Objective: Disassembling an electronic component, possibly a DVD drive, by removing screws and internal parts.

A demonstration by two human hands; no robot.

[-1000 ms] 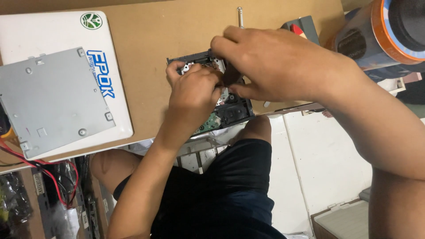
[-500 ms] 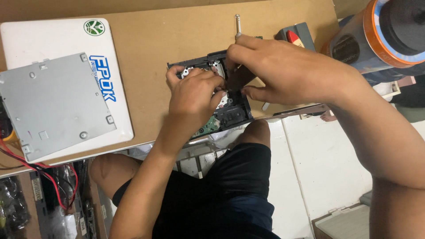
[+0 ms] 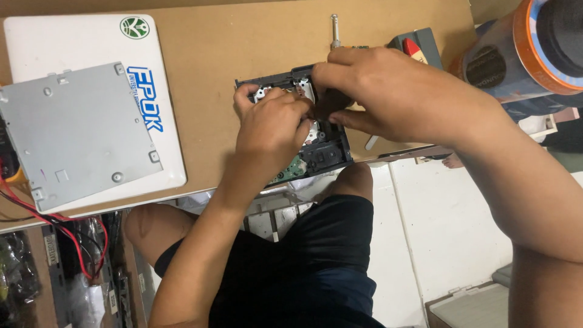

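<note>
Head view, looking down on a brown fibreboard worktop [image 3: 243,36]. At the centre lies a black plastic optical-drive chassis [image 3: 325,155], opened, with a green circuit board [image 3: 290,172] showing at its 7 o'clock corner; its lower edge overhangs the worktop above the person's knees. The left hand [image 3: 270,130] is curled over the chassis middle, fingers bent narrow and pressed onto the mechanism. The right hand [image 3: 388,97], at 2 o'clock from the left, pinches the chassis's upper edge between thumb and forefinger. What the fingertips grip is hidden by the knuckles.

At 9 o'clock a grey sheet-metal drive cover [image 3: 76,133] rests flat on a closed white laptop [image 3: 97,42]. At 12 o'clock a metal-shafted screwdriver [image 3: 334,30] lies beyond the right hand, its handle covered. At 2 o'clock stands an orange-rimmed cylindrical container [image 3: 522,54], cut off by the frame; its contents cannot be made out. Red and black wires [image 3: 48,222] hang at 8 o'clock.
</note>
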